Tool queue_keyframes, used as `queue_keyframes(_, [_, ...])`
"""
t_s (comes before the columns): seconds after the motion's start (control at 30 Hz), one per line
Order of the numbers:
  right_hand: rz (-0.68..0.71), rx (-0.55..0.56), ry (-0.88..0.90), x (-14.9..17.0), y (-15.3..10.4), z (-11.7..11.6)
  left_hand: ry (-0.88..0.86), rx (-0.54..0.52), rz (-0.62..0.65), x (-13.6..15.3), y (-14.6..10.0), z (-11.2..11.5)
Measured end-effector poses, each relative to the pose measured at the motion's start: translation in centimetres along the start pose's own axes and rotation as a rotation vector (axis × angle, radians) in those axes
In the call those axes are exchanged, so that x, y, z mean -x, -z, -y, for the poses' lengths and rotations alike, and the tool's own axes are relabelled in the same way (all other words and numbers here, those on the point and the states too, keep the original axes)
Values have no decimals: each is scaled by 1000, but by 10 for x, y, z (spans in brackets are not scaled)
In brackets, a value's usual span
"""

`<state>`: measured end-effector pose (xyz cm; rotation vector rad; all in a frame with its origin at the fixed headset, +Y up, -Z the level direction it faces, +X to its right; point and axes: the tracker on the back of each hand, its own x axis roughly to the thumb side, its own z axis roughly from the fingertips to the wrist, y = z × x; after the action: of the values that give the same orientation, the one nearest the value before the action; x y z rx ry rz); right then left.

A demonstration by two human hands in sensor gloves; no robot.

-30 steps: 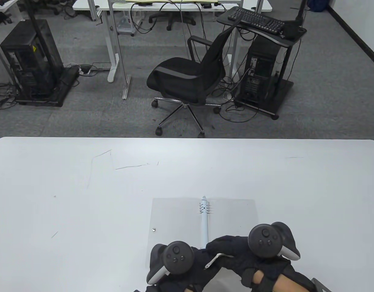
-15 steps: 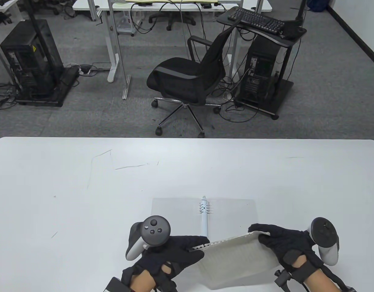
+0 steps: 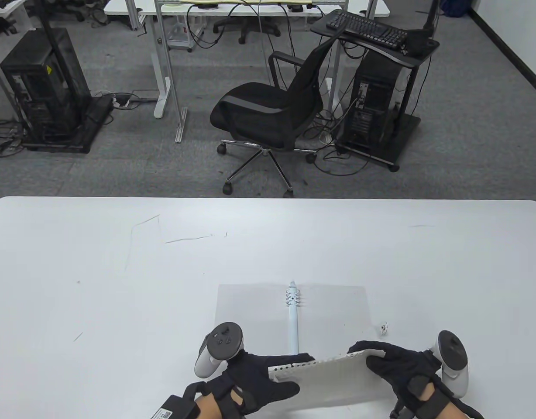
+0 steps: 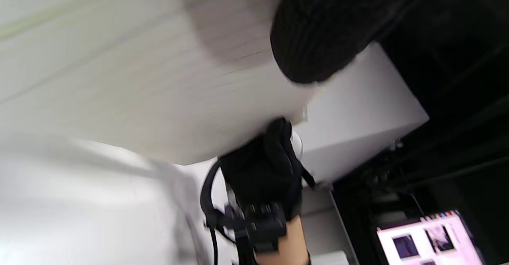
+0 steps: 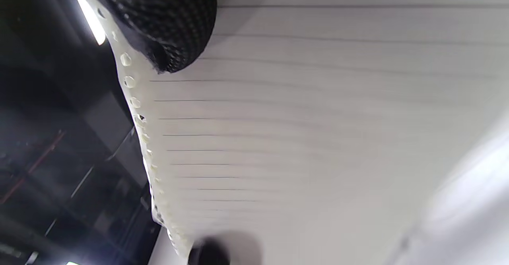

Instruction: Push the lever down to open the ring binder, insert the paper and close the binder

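Both hands, left hand (image 3: 250, 379) and right hand (image 3: 396, 364), pinch my white lined punched paper (image 3: 333, 379); its holed edge lies crosswise to the white binder spine (image 3: 293, 321) just beyond.

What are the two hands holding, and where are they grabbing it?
Both hold the lined paper. The left hand pinches its left end, the right hand its right end, both near the punched edge.
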<state>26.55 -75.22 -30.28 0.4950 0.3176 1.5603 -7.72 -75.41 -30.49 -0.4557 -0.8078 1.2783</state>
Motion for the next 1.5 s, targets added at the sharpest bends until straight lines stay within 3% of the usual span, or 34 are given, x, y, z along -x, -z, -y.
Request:
queue_keyframes(0.07, [28, -121, -47, -1, -1, 1, 39, -42, 30, 2, -5, 3])
queue_keyframes(0.3, [0, -108, -162, 11, 3, 4, 114, 42, -5, 12, -5, 8])
queue_keyframes(0.43, [-17, -145, -148, 16, 4, 2, 94, 85, 55, 5, -8, 5])
queue_keyframes(0.63, [-5, -172, -92, 13, 4, -4, 61, -38, 143, -7, -11, 5])
queue_keyframes(0.8, [-57, -181, -109, 26, 6, -4, 100, -29, 60, 6, -11, 2])
queue_keyframes(1.0, [-26, -204, -88, 21, 6, -9, 105, -6, 90, 0, -10, 5])
queue_keyframes(1.17, [-52, -180, -107, 25, 7, -6, 86, -61, -40, 15, -10, -2])
queue_keyframes(1.27, [-51, -207, -88, 25, 7, -12, 31, 17, -2, 13, -6, 6])
queue_keyframes(1.4, [-22, -217, -44, 21, 7, -15, 92, 87, 28, 5, -4, 16])
queue_keyframes(1.5, [-28, -187, -138, 22, 7, -11, 157, 162, -67, 12, -4, 16])
